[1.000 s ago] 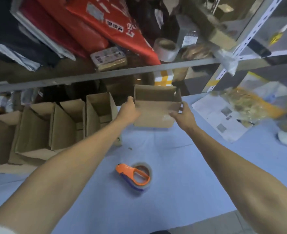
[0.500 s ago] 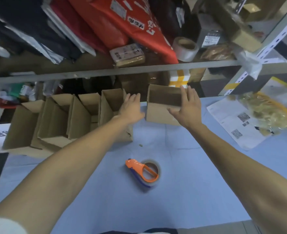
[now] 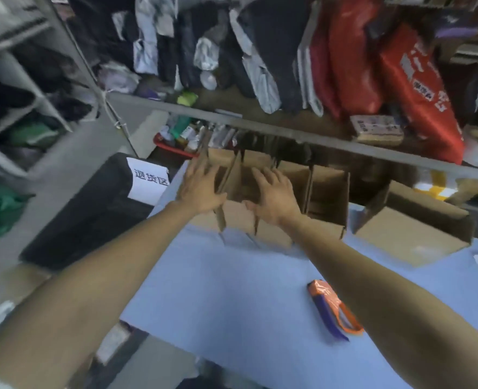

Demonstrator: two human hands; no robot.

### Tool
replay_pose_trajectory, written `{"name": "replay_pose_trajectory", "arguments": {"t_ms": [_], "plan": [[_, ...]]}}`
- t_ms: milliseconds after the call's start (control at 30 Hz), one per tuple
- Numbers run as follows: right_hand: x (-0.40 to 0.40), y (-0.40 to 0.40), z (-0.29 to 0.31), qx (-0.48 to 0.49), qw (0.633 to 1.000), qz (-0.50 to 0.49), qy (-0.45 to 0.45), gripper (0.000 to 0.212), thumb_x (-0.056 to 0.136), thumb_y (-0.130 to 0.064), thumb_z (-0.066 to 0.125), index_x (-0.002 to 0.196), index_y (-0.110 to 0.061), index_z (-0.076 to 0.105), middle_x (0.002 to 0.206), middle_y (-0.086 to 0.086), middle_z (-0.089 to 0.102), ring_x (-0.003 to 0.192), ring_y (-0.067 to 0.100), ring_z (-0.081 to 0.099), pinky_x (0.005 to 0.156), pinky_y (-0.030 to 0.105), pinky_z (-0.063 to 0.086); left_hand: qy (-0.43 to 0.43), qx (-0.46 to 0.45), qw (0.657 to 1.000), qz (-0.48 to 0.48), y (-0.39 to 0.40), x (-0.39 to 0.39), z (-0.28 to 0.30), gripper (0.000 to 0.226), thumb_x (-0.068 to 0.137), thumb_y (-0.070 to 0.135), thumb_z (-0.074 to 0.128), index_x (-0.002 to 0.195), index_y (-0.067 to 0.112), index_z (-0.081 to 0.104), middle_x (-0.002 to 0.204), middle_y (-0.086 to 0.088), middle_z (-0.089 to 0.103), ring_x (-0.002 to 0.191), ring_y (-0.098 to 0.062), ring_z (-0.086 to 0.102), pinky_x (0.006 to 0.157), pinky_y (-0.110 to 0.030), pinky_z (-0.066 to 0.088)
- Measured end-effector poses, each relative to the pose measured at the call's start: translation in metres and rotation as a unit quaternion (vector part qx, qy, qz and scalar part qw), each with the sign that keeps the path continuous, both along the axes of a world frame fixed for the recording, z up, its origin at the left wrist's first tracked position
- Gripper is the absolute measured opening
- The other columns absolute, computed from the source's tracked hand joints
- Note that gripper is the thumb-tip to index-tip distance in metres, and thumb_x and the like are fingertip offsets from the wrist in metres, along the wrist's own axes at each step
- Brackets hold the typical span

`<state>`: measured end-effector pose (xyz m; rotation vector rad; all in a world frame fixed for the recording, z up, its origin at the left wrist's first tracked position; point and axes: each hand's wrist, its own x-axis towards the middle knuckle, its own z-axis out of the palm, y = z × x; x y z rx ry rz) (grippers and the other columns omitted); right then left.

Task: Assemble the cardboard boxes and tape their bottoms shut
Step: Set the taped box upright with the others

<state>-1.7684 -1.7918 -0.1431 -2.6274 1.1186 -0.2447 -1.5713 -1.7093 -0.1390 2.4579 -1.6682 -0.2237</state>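
— What were the two hands doing just then?

— Both were stretched out over the row of cardboard boxes standing at the far edge of the desk. The left hand had its fingers spread and fairly straight, lying against the leftmost box wall; it pinched nothing. The right hand was likewise released, fingers loosely fanned, palm down over the open box just beside the left hand, thumb toward the box's near edge. The frame was blurred, so whether the fingertips actually pressed the cardboard I could not tell.

— And the other boxes?

— They stood side by side, open mouths up, running off to the right of the right hand. One more assembled box sat apart, farther to the right, tilted on the desk.

— Where was the tape?

— The tape dispenser, orange and purple, lay on the blue desk well nearer than the hands, partly hidden under the right forearm. Neither hand touched it.

— Anything else around?

— A shelf rail ran just beyond the hands, red bags above it to the right. Left of the left hand, a white sign lay on a dark bin.
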Motion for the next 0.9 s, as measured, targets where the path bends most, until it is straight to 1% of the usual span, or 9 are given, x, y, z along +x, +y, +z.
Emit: {"name": "replay_pose_trajectory", "arguments": {"t_ms": [167, 267, 367, 433, 567, 667, 700, 800, 900], "plan": [[0.091, 0.044, -0.023, 0.014, 0.998, 0.029, 0.051, 0.078, 0.084, -0.052, 0.058, 0.151, -0.030, 0.024, 0.156, 0.014, 0.028, 0.145, 0.035, 0.016, 0.117, 0.046, 0.013, 0.067, 0.090, 0.993, 0.026, 0.056, 0.088, -0.020, 0.080, 0.080, 0.051, 0.069, 0.148, 0.040, 0.028, 0.161, -0.016, 0.000, 0.147, -0.038, 0.001, 0.113, -0.043, 0.025], [0.116, 0.058, -0.041, 0.016, 0.995, 0.016, 0.102, 0.071, 0.084, -0.049, 0.061, 0.147, -0.035, 0.031, 0.156, 0.013, 0.025, 0.143, 0.037, 0.017, 0.115, 0.050, 0.020, 0.110, 0.106, 0.988, -0.003, 0.064, 0.101, -0.030, 0.062, 0.085, 0.039, 0.071, 0.141, 0.033, 0.045, 0.160, -0.018, 0.010, 0.146, -0.036, 0.012, 0.110, -0.039, 0.030], [0.121, 0.077, -0.051, -0.063, 0.991, -0.014, 0.118, 0.052, 0.083, -0.040, 0.065, 0.133, -0.035, 0.049, 0.137, 0.013, 0.042, 0.124, 0.034, 0.034, 0.098, 0.047, 0.042, 0.131, 0.068, 0.989, -0.006, 0.068, 0.104, -0.040, 0.030, 0.089, 0.024, 0.068, 0.118, 0.024, 0.062, 0.157, -0.017, 0.022, 0.143, -0.035, 0.022, 0.112, -0.040, 0.031], [0.120, 0.087, -0.056, -0.089, 0.988, -0.026, 0.121, 0.039, 0.085, -0.031, 0.064, 0.124, -0.033, 0.056, 0.127, 0.010, 0.045, 0.113, 0.032, 0.039, 0.088, 0.042, 0.046, 0.152, 0.048, 0.987, -0.010, 0.071, 0.102, -0.045, 0.011, 0.090, 0.018, 0.066, 0.101, 0.021, 0.065, 0.158, -0.015, 0.023, 0.145, -0.033, 0.020, 0.112, -0.043, 0.031], [0.121, 0.095, -0.061, -0.006, 0.994, -0.064, 0.092, 0.026, 0.093, -0.020, 0.057, 0.119, -0.022, 0.059, 0.128, 0.010, 0.045, 0.110, 0.031, 0.050, 0.084, 0.038, 0.049, 0.192, 0.014, 0.981, -0.032, 0.080, 0.092, -0.047, 0.003, 0.090, 0.016, 0.064, 0.090, 0.019, 0.064, 0.154, -0.012, 0.028, 0.141, -0.030, 0.026, 0.102, -0.035, 0.036], [0.113, 0.093, -0.058, 0.041, 0.997, -0.045, 0.057, 0.020, 0.096, -0.017, 0.048, 0.111, -0.015, 0.061, 0.121, 0.012, 0.051, 0.097, 0.031, 0.055, 0.072, 0.031, 0.042, 0.231, -0.029, 0.971, -0.047, 0.087, 0.089, -0.044, 0.005, 0.089, 0.017, 0.066, 0.090, 0.020, 0.061, 0.148, -0.010, 0.030, 0.137, -0.026, 0.027, 0.093, -0.029, 0.035], [0.107, 0.093, -0.058, 0.050, 0.997, -0.032, 0.043, 0.021, 0.096, -0.016, 0.046, 0.111, -0.014, 0.061, 0.118, 0.012, 0.052, 0.095, 0.032, 0.056, 0.072, 0.032, 0.042, 0.239, -0.045, 0.969, -0.050, 0.089, 0.090, -0.044, 0.010, 0.090, 0.019, 0.065, 0.098, 0.021, 0.060, 0.148, -0.009, 0.030, 0.138, -0.026, 0.026, 0.098, -0.029, 0.033], [0.079, 0.092, -0.060, 0.064, 0.998, -0.005, 0.004, 0.022, 0.097, -0.017, 0.044, 0.112, -0.014, 0.060, 0.117, 0.009, 0.054, 0.093, 0.031, 0.057, 0.077, 0.035, 0.047, 0.265, -0.084, 0.960, -0.018, 0.090, 0.097, -0.042, 0.048, 0.091, 0.026, 0.065, 0.135, 0.019, 0.046, 0.154, -0.006, 0.026, 0.141, -0.028, 0.021, 0.113, -0.043, 0.028], [0.050, 0.098, -0.067, 0.090, 0.996, -0.017, 0.006, 0.024, 0.095, -0.030, 0.051, 0.116, -0.020, 0.058, 0.122, 0.002, 0.056, 0.098, 0.024, 0.058, 0.080, 0.035, 0.049, 0.235, -0.049, 0.971, 0.009, 0.086, 0.101, -0.043, 0.069, 0.089, 0.033, 0.066, 0.148, 0.019, 0.031, 0.157, -0.009, 0.023, 0.143, -0.033, 0.019, 0.115, -0.049, 0.027]]}}
